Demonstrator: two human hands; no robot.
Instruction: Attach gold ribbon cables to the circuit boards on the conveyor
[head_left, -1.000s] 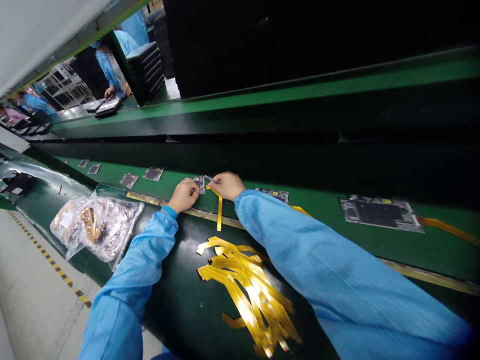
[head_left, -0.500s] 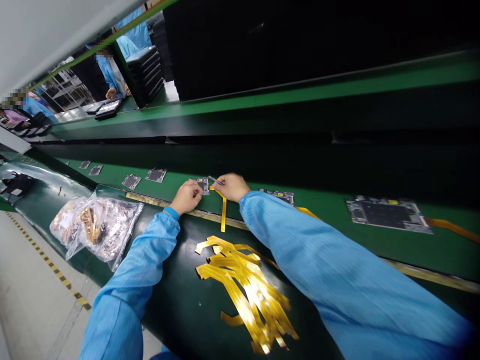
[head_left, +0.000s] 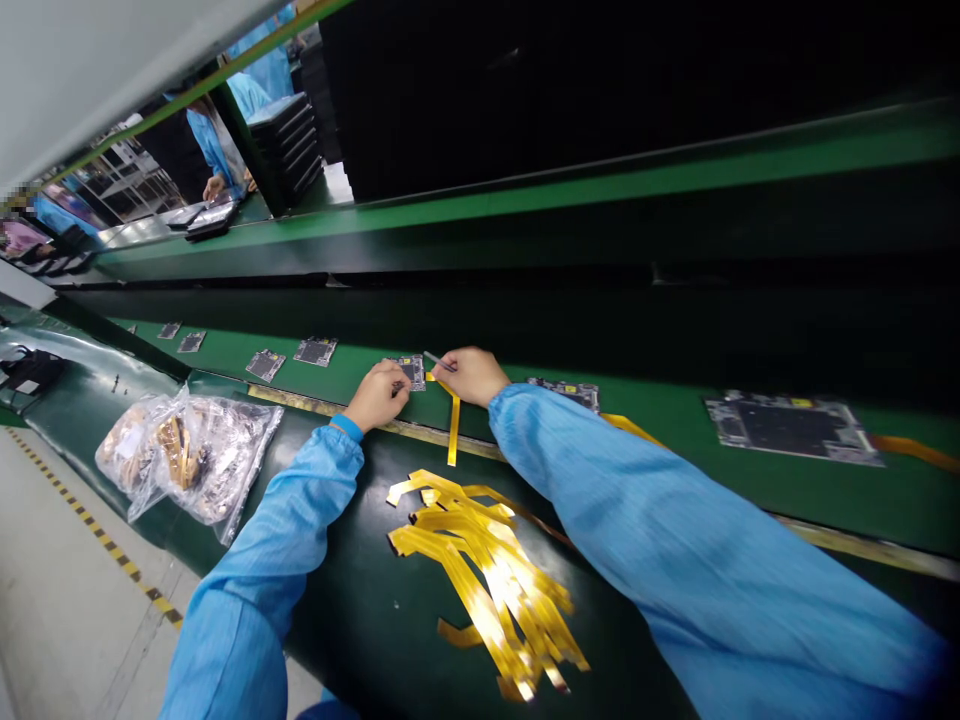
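My left hand [head_left: 379, 394] has its fingers closed on the left edge of a small circuit board [head_left: 414, 372], hiding part of it. Pinched in my right hand [head_left: 474, 376] is a thin grey stick-like tool [head_left: 437, 361], its tip pointing left over the board's right side. A yellow flex cable [head_left: 454, 430] runs from the board's right edge, under my right fingers, and hangs down over the belt's front edge. Nearer to me, a loose pile of yellow flex cables [head_left: 487, 570] lies on the dark green bench top [head_left: 360, 590].
Several more boards lie along the green belt [head_left: 360, 362], among them a left one [head_left: 316, 351] and a large right one [head_left: 795, 428] with an orange cable. Clear plastic bags [head_left: 217, 450] rest at left. Across the line, a person's hand [head_left: 215, 187] is near black trays.
The boards on the belt have shifted slightly right, and both my hands have gone right with the board between them. The cable pile stays on the bench.
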